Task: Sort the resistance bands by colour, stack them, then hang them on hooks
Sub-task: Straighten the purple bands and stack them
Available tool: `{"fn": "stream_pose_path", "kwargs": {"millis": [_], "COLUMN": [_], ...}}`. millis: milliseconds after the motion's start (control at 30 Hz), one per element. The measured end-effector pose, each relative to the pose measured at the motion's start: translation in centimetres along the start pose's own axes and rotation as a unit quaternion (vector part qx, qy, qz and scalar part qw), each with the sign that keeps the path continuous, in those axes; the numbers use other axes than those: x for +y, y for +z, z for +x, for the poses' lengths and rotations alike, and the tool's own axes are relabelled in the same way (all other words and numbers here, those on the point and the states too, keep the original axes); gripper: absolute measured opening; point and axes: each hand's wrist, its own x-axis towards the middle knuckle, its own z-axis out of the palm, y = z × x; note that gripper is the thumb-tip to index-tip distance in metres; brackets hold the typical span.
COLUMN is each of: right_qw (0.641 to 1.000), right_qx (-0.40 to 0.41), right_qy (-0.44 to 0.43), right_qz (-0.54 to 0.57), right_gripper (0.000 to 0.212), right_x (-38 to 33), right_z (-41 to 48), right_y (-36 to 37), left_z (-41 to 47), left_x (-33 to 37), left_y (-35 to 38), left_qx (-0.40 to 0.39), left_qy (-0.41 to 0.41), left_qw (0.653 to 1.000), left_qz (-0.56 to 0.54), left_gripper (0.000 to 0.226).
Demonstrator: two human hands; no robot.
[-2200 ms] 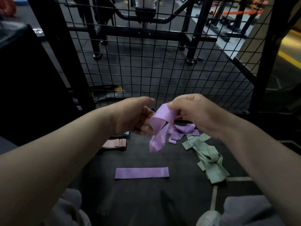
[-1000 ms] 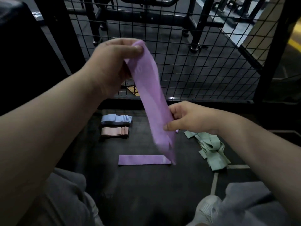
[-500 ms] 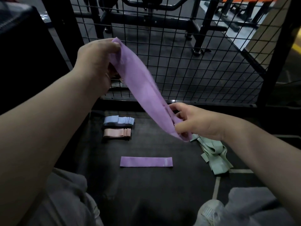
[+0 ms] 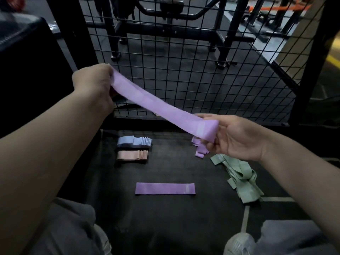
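A purple resistance band (image 4: 158, 105) is stretched flat in the air between my hands. My left hand (image 4: 93, 83) grips its upper left end, and my right hand (image 4: 237, 137) pinches its lower right end. Below on the dark floor lies one flat purple band (image 4: 165, 188). A loose heap of purple bands (image 4: 199, 150) sits partly hidden under my right hand. A tangled pile of green bands (image 4: 239, 177) lies to the right. A neat stack of blue bands (image 4: 134, 141) sits behind a stack of pink bands (image 4: 132, 155).
A black wire mesh panel (image 4: 184, 74) stands just beyond the bands, with gym machine frames (image 4: 184, 26) behind it. A black padded block (image 4: 24, 70) is at the left. My knees in grey trousers (image 4: 70, 229) and a white shoe (image 4: 239, 243) frame the floor.
The held purple band went from crumpled to hanging from my raised left hand, and is now pulled out flat. My left hand has lowered and my right hand moved right to the band's far end.
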Motion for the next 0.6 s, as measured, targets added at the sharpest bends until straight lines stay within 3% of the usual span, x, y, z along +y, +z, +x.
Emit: {"fn": "stream_pose_path", "kwargs": {"millis": [167,333,400,500,600], "right_qw": [0.999,0.996,0.994,0.986,0.979], "right_qx": [0.015,-0.045,-0.019,0.051,0.067], "right_qy": [-0.040,-0.068,-0.080,-0.096,-0.100], "right_qz": [0.033,-0.034,-0.072,-0.127,-0.168], "right_gripper": [0.039,0.055,0.062,0.034,0.016], "right_x": [-0.4,-0.5,-0.3,-0.1,-0.4], "right_z": [-0.2,-0.9,-0.7,-0.8,-1.1], "right_y": [-0.1,-0.1,-0.1,0.0,0.2], "left_z": [0.0,-0.2,-0.2,-0.1,0.0], "left_x": [0.0,0.1,0.2,0.2,0.0], "left_y": [0.2,0.3,0.3,0.4,0.2], "left_qx": [0.048,0.047,0.050,0.042,0.028], "left_qy": [0.007,-0.005,-0.001,-0.003,0.003], "left_qw": [0.999,0.999,0.999,0.999,1.000], "left_qz": [-0.005,0.005,0.005,-0.002,-0.008], "left_gripper": [0.012,0.011,0.014,0.006,0.016]}}
